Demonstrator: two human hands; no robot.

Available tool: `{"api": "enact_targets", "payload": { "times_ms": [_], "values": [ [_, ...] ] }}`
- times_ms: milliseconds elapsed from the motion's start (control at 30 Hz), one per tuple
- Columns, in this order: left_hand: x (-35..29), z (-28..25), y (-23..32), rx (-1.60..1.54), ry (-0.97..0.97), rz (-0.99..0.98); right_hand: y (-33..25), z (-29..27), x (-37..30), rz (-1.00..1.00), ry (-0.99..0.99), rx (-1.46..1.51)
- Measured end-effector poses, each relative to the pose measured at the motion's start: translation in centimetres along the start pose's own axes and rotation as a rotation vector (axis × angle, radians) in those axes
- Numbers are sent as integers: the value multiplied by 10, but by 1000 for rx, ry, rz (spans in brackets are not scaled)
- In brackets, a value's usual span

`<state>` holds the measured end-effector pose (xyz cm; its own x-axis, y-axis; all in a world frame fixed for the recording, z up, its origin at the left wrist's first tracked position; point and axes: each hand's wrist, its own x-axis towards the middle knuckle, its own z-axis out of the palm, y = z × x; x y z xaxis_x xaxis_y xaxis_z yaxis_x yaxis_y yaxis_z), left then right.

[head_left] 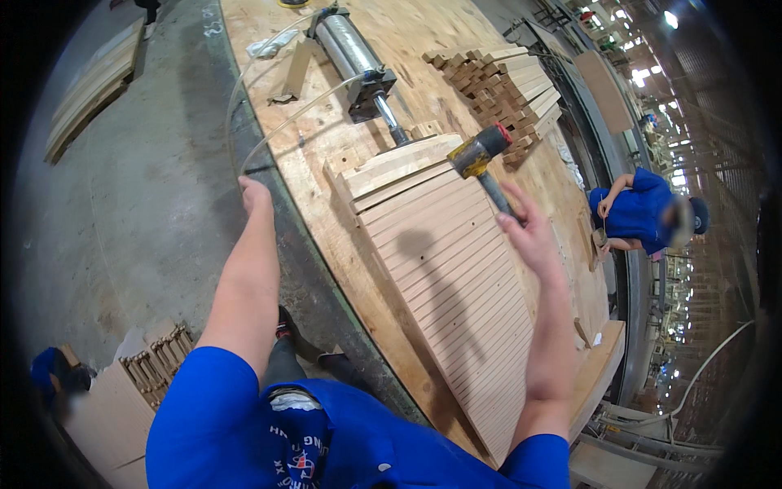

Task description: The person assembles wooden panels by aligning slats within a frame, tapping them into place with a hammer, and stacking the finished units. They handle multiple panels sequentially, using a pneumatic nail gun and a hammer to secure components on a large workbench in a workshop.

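My right hand (529,232) grips the handle of a mallet (481,153) with a yellow and black head and a red face. The mallet is held above a long panel of narrow wooden slats (456,269) laid side by side. At the table's left edge, my left hand (256,196) is closed where thin clear hoses (236,102) come down; what is in its fingers is hidden. The hoses run to a metal pneumatic cylinder (349,49), whose rod points at a wooden block (403,167) across the panel's far end.
A stack of wooden sticks (509,85) lies at the table's far right. Across the table, a person in blue (639,208) works with their hands. Long boards (98,90) lie on the floor at the left, and turned wooden pieces (159,363) stand at the lower left.
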<state>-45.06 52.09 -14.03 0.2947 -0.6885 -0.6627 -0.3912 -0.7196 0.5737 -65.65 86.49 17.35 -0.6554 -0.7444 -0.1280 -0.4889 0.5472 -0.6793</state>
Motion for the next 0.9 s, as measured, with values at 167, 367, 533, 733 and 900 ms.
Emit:
{"api": "enact_targets", "payload": {
  "times_ms": [167,367,533,733,900],
  "values": [
    [-36,-9,18,286,160,50,-48,-49,95,-125,-10,-482],
    [-42,-9,28,386,229,11,-106,-53,230,-66,-124,-765],
    [-42,2,33,430,225,4,-12,-6,277,-133,-110,-796],
    [-39,1,34,451,219,-48,-34,-12,294,137,-774,-1089],
    [-37,-1,36,464,252,-71,-67,-5,305,95,-273,-843]
  ]
}}
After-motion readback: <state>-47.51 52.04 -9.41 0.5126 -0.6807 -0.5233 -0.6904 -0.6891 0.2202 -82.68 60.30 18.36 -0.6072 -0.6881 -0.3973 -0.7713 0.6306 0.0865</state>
